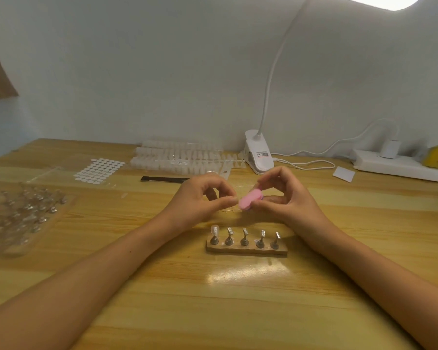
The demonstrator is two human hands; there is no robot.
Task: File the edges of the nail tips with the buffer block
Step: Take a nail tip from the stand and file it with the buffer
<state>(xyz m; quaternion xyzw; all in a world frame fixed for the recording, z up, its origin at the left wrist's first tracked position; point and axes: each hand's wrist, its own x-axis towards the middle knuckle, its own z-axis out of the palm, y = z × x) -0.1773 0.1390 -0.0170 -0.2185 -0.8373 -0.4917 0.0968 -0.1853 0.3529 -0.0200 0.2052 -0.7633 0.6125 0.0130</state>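
My right hand [286, 195] holds a small pink buffer block [249, 200] between thumb and fingers above the table. My left hand [202, 200] is right beside it, thumb and fingers pinched together at the block's left end; whatever it pinches is too small to make out. In front of the hands stands a wooden base [247, 250] with several metal pegs. The leftmost peg carries a clear nail tip [214, 229]; the other pegs are bare.
Strips of clear nail tips [180, 157] lie at the back, with a sheet of adhesive dots [99, 170] and a black file [165, 179]. A plastic tray of holders [18, 218] sits left. A clip lamp [259, 155] and power strip [400, 168] stand right.
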